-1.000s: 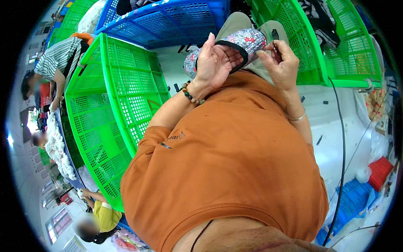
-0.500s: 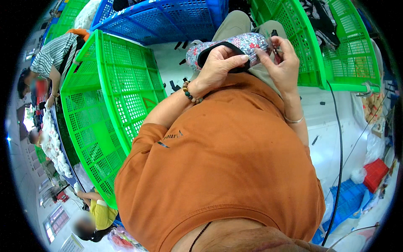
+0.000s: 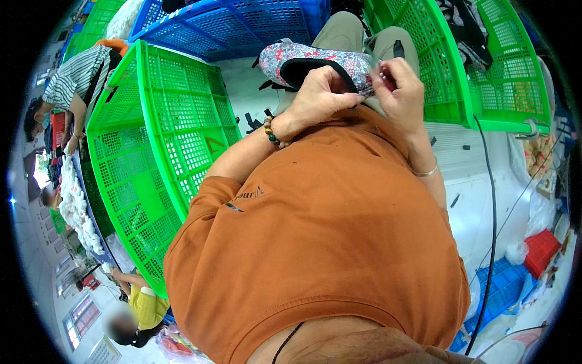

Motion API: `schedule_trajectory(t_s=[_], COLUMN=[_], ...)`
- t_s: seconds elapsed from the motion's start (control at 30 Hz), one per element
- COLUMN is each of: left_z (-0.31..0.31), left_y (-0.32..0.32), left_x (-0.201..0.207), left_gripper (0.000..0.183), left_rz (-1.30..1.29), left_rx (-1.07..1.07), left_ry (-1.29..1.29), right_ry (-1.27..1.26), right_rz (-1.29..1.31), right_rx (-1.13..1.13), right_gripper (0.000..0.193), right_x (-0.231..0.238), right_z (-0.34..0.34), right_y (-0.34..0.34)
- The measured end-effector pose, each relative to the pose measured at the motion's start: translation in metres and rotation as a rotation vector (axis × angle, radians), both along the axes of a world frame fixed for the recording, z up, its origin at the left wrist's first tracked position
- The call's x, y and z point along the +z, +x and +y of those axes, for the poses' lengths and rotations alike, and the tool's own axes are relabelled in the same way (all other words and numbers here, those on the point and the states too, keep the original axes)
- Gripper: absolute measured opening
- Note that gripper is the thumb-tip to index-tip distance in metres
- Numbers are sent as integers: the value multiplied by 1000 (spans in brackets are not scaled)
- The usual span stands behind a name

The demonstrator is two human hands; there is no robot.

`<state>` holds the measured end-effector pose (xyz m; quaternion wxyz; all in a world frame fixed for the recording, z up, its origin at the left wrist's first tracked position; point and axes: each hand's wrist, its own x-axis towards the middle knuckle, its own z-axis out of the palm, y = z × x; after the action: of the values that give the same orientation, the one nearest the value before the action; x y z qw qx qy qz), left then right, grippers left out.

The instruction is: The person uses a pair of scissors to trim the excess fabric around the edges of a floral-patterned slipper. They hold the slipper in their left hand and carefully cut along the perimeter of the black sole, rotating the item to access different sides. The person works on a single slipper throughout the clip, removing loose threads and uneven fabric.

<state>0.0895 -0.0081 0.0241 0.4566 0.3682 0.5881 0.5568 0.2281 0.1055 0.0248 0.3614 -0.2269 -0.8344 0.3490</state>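
Above my lap I hold a floral cloth slipper [image 3: 327, 56], grey with red flowers, its opening edged in black. My left hand [image 3: 321, 97] is closed on the black edge, thumb along the near side. My right hand [image 3: 399, 94] is at the slipper's right end, fingers bent in a pinch. A small tool with a black end [image 3: 398, 48] sticks up from my right fingers; the rest of it is hidden and blurred.
Green plastic crates stand at my left [image 3: 167, 121] and right [image 3: 424, 54], with a blue crate [image 3: 242, 27] ahead. Small black scraps [image 3: 251, 121] lie on the floor. A black cable [image 3: 492, 200] hangs at the right. People [image 3: 142, 303] work at a table on the left.
The slipper has shifted slightly left and turned, showing more of its opening. My right hand has moved a little left and down, closer to my left hand.
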Motion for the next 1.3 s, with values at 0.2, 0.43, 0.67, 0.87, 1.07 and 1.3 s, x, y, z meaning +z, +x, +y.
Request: schedule_trajectory(t_s=[0.2,0.43,0.67,0.87,1.07,1.3], left_z=[-1,-2,-9,-5,26,42], left_y=[-7,-20,-48,-68,-68,-58], left_x=[-22,-37,-34,-27,-56,-3], left_gripper=[27,27,20,34,38,36], left_rz=[-215,-510,-418,900,919,1337], left_rx=[-24,40,115,-173,-331,-30], left_ry=[10,-87,230,355,379,423], right_ry=[-137,-478,-469,-537,-277,105], right_rz=[-151,-188,-162,-148,-181,57], right_rx=[0,145,171,176,0,-171], right_gripper=[36,35,34,34,35,53], right_x=[-20,-58,-72,-78,-47,14], right_z=[13,21,26,26,13,-13], right_y=[4,7,8,7,4,-13])
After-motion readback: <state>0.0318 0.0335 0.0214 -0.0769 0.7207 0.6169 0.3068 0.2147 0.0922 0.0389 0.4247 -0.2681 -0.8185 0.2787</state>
